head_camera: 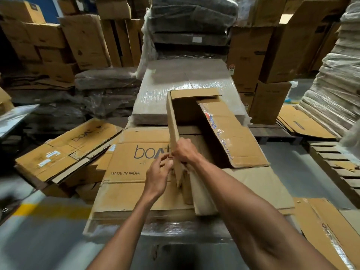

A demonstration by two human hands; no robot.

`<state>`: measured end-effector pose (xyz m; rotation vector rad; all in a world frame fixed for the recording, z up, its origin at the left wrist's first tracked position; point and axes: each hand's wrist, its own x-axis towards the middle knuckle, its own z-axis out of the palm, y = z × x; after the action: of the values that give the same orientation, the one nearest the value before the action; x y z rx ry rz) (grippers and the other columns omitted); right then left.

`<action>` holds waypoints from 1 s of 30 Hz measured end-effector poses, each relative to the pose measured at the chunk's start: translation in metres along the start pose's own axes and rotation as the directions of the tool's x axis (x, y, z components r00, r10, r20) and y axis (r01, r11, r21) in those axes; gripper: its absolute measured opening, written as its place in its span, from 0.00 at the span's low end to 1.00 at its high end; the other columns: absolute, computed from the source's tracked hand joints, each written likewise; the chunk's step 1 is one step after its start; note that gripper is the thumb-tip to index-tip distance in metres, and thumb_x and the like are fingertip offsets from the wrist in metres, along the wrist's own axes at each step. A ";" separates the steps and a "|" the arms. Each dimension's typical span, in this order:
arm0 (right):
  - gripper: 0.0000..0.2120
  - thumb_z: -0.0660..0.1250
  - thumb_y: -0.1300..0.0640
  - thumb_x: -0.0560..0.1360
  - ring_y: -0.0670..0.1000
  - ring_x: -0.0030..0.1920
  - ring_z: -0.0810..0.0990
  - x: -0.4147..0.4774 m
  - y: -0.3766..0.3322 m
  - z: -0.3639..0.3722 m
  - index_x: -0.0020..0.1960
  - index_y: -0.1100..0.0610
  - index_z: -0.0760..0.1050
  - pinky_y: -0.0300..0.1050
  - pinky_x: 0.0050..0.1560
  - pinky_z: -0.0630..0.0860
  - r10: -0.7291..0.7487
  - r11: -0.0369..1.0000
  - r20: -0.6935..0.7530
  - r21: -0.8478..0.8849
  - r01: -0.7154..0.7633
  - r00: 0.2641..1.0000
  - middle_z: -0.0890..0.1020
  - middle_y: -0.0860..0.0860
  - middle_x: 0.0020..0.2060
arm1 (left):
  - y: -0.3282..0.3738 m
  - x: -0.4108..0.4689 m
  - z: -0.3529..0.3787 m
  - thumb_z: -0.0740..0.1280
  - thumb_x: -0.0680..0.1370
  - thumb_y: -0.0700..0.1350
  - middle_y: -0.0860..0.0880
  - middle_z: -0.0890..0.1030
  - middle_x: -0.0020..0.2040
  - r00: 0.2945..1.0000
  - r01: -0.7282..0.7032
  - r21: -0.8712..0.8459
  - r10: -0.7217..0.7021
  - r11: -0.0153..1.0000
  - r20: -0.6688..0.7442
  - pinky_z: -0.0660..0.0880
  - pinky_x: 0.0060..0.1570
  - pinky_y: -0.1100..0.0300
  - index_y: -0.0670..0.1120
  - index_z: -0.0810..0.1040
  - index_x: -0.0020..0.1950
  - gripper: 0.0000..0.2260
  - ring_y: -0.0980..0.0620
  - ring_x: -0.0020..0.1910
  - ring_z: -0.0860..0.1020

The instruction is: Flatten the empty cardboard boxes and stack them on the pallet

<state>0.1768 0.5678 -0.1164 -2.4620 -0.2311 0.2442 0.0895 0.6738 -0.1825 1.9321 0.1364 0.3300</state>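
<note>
- Fingers (pixel 180 148) of right hand (pixel 185 152): curled tight round the top edge of the upright side wall of the open cardboard box (pixel 229 133).
- Fingers (pixel 165 159) of left hand (pixel 158 173): half curled, tips at the same edge; grip or mere touch not discernible.
- Open cardboard box: standing on 1 flattened carton (pixel 126 191) printed "boAt", atop a film-wrapped stack (pixel 175 228).
- Left: pile of flattened cartons (pixel 64 152); right: wooden pallet (pixel 335 164) on the floor.
</note>
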 end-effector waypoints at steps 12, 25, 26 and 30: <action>0.17 0.74 0.58 0.74 0.55 0.52 0.83 -0.038 0.083 -0.123 0.61 0.52 0.79 0.57 0.52 0.83 -0.112 0.843 0.144 -0.510 0.170 0.983 0.82 0.52 0.53 | 0.034 0.078 0.006 0.72 0.79 0.45 0.46 0.54 0.83 0.915 -0.403 0.583 0.330 0.705 0.233 0.48 0.79 0.49 0.46 0.54 0.83 0.38 0.46 0.82 0.50; 0.12 0.66 0.57 0.80 0.53 0.55 0.81 -0.094 0.186 -0.178 0.60 0.45 0.80 0.49 0.47 0.73 0.046 0.838 0.006 -0.545 -0.036 0.999 0.81 0.49 0.57 | 0.030 0.053 0.049 0.76 0.70 0.57 0.48 0.77 0.45 0.752 -0.623 0.697 0.517 0.354 0.410 0.73 0.46 0.52 0.46 0.78 0.55 0.21 0.49 0.43 0.76; 0.14 0.69 0.58 0.77 0.53 0.55 0.81 -0.096 0.183 -0.174 0.60 0.45 0.80 0.48 0.48 0.75 0.024 0.803 -0.006 -0.596 -0.023 1.000 0.82 0.48 0.57 | 0.028 0.043 0.052 0.78 0.68 0.56 0.48 0.77 0.44 0.756 -0.616 0.695 0.528 0.371 0.388 0.73 0.43 0.52 0.46 0.79 0.53 0.21 0.50 0.41 0.75; 0.11 0.73 0.52 0.71 0.53 0.50 0.82 -0.097 0.156 -0.133 0.54 0.46 0.80 0.47 0.45 0.77 -0.078 0.814 0.059 -0.573 0.098 0.995 0.83 0.47 0.51 | 0.010 0.008 0.068 0.82 0.63 0.54 0.49 0.77 0.41 0.759 -0.601 0.701 0.550 0.385 0.349 0.73 0.39 0.53 0.46 0.79 0.48 0.22 0.51 0.38 0.74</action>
<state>0.1306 0.3465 -0.0984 -3.0414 -0.4963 0.1931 0.1163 0.6109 -0.1951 2.8597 -0.5773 0.7836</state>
